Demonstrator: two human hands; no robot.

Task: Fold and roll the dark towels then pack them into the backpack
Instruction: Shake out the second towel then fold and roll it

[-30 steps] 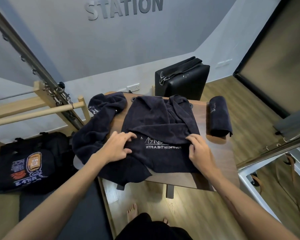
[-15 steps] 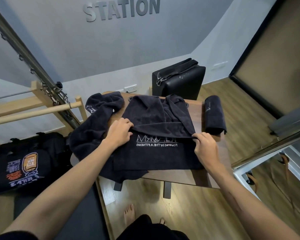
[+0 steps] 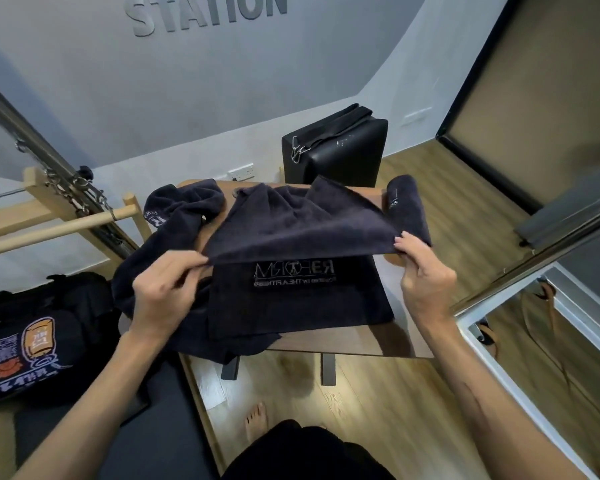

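Note:
A dark towel (image 3: 298,230) with a white logo lies over the small wooden table (image 3: 354,341). My left hand (image 3: 163,289) pinches its left edge and my right hand (image 3: 420,271) pinches its right edge, lifting a fold above the table. A second dark towel (image 3: 174,220) lies crumpled at the table's left, hanging off the edge. A rolled dark towel (image 3: 407,206) rests at the table's far right. The black backpack (image 3: 28,334) with an orange print lies on a dark mat at the left.
A black padded box (image 3: 333,150) stands behind the table against the wall. A wooden bar and metal frame (image 3: 66,199) run along the left. A metal rail (image 3: 534,244) and mirror border the right. My bare foot (image 3: 255,419) is on the wood floor below the table.
Both hands went from pressing the towel flat to pinching its fold at either end and raising it off the table.

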